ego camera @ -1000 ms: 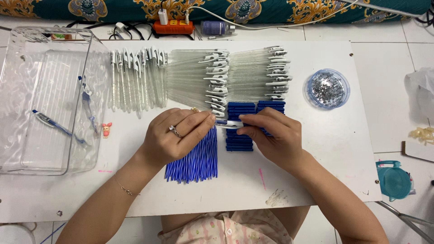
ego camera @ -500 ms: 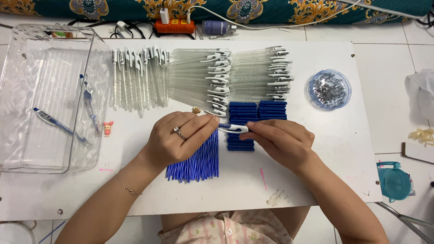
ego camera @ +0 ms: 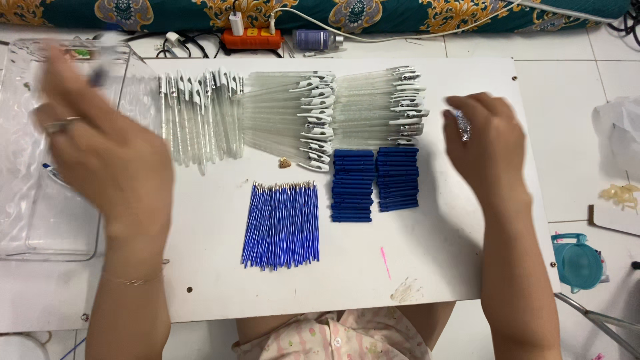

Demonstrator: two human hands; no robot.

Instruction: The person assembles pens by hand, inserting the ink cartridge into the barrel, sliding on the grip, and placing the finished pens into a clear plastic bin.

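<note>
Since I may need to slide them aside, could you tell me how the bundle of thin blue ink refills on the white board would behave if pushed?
The thin blue ink refills look light and lie loose, so they would probably scatter. Being slim and round, they would likely roll on the smooth white board.

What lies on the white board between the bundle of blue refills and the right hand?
In the head view, two stacks of dark blue pen caps lie between the blue refills and the right hand.
</note>
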